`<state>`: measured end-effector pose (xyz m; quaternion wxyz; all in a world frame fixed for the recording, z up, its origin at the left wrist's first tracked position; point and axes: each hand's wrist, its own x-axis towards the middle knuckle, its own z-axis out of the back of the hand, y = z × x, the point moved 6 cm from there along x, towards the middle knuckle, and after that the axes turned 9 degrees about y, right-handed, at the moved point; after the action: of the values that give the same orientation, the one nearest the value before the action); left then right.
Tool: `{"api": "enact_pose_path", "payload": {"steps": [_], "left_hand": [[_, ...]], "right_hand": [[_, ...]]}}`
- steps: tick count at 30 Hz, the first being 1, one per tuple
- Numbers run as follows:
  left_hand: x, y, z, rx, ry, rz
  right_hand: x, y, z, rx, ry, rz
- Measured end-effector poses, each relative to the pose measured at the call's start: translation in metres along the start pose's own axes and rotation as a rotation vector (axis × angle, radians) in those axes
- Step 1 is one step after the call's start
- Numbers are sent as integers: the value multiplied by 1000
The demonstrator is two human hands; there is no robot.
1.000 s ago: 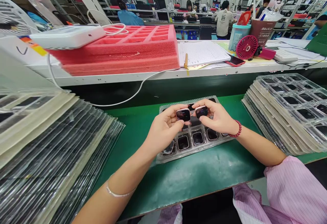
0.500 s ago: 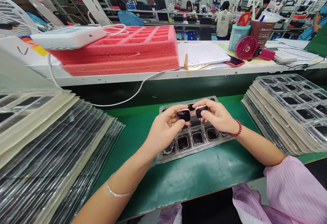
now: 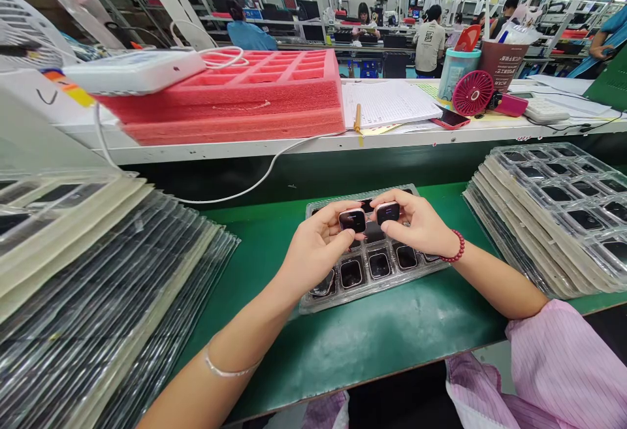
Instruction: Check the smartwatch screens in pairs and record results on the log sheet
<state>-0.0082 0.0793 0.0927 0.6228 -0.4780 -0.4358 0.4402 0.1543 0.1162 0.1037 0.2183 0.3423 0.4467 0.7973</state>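
Observation:
My left hand [image 3: 318, 246] grips a smartwatch body [image 3: 353, 221] without a strap, its dark screen facing me and the thumb at its lower edge. Close beside it, a second smartwatch body [image 3: 388, 213] is held in my right hand [image 3: 421, 223], thumb below its screen. Faint light marks show on both screens. Under both hands lies a clear plastic tray [image 3: 375, 286] on the green work surface. More watch bodies sit in its pockets, among them one at the front [image 3: 379, 264]. My hands hide part of the tray's middle and back.
Stacked clear trays stand at the left [image 3: 122, 298] and right [image 3: 539, 220]. A white shelf edge [image 3: 235, 148] runs behind, bearing red foam trays [image 3: 235, 109], papers [image 3: 392, 102], a phone [image 3: 450, 117] and a small pink fan [image 3: 473, 94]. A white cable [image 3: 259, 184] hangs below it. Several people work farther back.
My right thumb has slid down off the screen of the right watch body, which now shows more fully. The left hand has hardly moved. A person at the far right has shifted an arm.

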Motion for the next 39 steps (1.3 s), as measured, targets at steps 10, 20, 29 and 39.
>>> {"api": "enact_pose_path", "payload": {"steps": [10,20,29,39], "left_hand": [[0,0,0,-11,4,2],[1,2,-1,-46,7,20],[-14,-15,-19,-765,421,59],[-93,-68,-43,-675,774,144]], "right_hand": [[0,3,0,-111,-14,33],[0,3,0,-108,-16,-2],[1,-12,3,481,-12,-172],[-2,-12,-14,960,152,-314]]}}
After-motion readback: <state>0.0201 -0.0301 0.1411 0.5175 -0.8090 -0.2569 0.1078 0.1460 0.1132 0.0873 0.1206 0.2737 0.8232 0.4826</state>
